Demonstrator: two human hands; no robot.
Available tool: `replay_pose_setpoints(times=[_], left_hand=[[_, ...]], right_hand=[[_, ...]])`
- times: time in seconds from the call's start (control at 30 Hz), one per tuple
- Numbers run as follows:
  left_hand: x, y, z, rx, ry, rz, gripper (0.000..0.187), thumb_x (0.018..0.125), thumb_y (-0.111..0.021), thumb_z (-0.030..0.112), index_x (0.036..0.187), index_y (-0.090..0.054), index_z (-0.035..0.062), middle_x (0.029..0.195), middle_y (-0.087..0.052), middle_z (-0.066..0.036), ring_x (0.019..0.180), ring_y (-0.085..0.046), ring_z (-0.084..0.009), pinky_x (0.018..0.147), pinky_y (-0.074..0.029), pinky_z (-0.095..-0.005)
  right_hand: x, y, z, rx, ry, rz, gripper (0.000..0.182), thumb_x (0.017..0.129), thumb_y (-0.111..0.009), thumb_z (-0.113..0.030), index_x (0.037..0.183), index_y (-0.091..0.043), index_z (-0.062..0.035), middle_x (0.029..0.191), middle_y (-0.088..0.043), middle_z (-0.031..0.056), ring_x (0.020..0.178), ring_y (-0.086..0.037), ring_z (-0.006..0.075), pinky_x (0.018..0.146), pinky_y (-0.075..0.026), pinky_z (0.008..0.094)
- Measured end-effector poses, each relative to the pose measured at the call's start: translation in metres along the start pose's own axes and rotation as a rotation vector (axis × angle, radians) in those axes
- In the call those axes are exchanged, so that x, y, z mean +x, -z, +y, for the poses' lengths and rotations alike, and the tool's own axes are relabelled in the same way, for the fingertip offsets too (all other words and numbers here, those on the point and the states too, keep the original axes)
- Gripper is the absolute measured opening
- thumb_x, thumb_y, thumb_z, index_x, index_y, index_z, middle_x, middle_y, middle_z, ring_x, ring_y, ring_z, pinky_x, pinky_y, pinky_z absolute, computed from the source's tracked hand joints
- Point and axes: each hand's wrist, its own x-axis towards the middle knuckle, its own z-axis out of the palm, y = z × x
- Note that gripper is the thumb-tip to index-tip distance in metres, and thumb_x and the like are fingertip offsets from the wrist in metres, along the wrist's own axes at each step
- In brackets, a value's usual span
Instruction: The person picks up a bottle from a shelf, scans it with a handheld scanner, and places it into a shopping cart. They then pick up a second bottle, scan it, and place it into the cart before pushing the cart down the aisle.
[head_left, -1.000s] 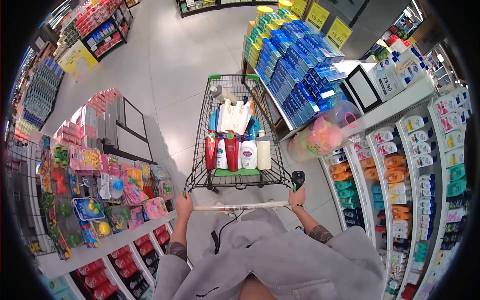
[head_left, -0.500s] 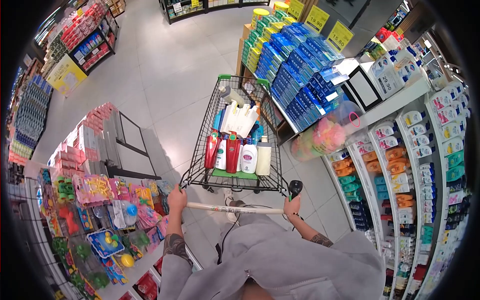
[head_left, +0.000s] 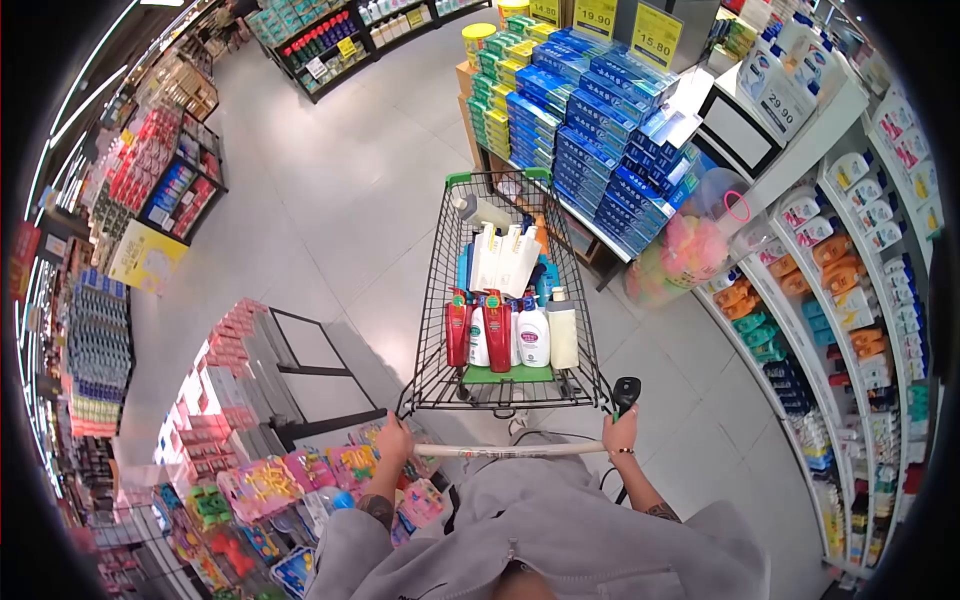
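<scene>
Both hands are closed at the ends of the pale handlebar (head_left: 510,451) of a black wire shopping cart (head_left: 500,406). My left hand (head_left: 394,438) wraps round its left end. At the right end is my right hand (head_left: 619,432), just below a black device (head_left: 627,390) fixed by the handle. Standing at the near end of the basket are red pump bottles (head_left: 498,335), a white bottle with a pink label (head_left: 533,338) and a cream pump bottle (head_left: 564,332). White pump bottles (head_left: 503,258) lean behind them, and a grey-capped bottle (head_left: 482,211) lies farther in.
Stacked blue boxes (head_left: 600,130) with yellow price signs (head_left: 655,38) stand close to the cart's front right. Shelves of bottles (head_left: 835,250) line the right side. On the left are hanging toys (head_left: 262,487) and a pink-box display (head_left: 215,370). Tiled floor (head_left: 340,170) stretches ahead.
The view has tilted up and turned slightly left. The cart, handlebar and both hands appear lower and farther right. The left toy display has slipped lower in view. Both hands keep their hold.
</scene>
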Motion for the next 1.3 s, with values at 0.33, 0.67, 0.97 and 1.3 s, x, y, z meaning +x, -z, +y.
replay_pose_setpoints(times=[0.33,0.67,0.97,1.3], left_hand=[[0.032,0.015,-0.011,0.019,-0.044,-0.052,0.03,0.089,-0.042,0.025,0.106,-0.045,0.0001,0.082,-0.063,-0.027,0.078,-0.061,-0.0455,0.07,-0.048,-0.0535],[0.051,0.023,-0.052,0.013,-0.209,0.014,0.026,0.086,-0.046,0.02,0.103,-0.047,0.0001,0.073,-0.062,-0.024,0.068,-0.06,-0.0438,0.061,-0.047,-0.0541],[0.079,0.031,-0.065,0.007,-0.361,-0.009,0.022,0.086,-0.048,0.018,0.099,-0.046,0.001,0.07,-0.061,-0.022,0.062,-0.06,-0.042,0.057,-0.047,-0.0527],[0.085,0.032,-0.053,-0.018,-0.463,-0.12,0.024,0.087,-0.045,0.021,0.102,-0.045,0.0019,0.069,-0.061,-0.023,0.066,-0.06,-0.0423,0.061,-0.047,-0.053]], right_hand=[[-0.032,-0.01,-0.017,0.006,-0.062,0.05,0.057,0.074,-0.06,-0.009,0.123,-0.036,0.005,0.11,-0.052,0.0242,0.095,-0.055,0.0417,0.082,-0.045,0.0446],[-0.106,-0.028,-0.021,0.04,-0.209,0.097,0.058,0.073,-0.059,-0.008,0.125,-0.036,0.0026,0.1,-0.056,0.023,0.089,-0.057,0.0401,0.076,-0.045,0.0455],[-0.163,-0.05,-0.016,0.069,-0.338,0.185,0.063,0.072,-0.058,-0.006,0.128,-0.033,0.0098,0.097,-0.057,0.0255,0.085,-0.058,0.0396,0.077,-0.044,0.0426],[-0.207,-0.062,0.014,0.05,-0.441,0.293,0.066,0.074,-0.056,-0.007,0.131,-0.03,0.0132,0.097,-0.056,0.0279,0.09,-0.056,0.0403,0.081,-0.042,0.0425]])
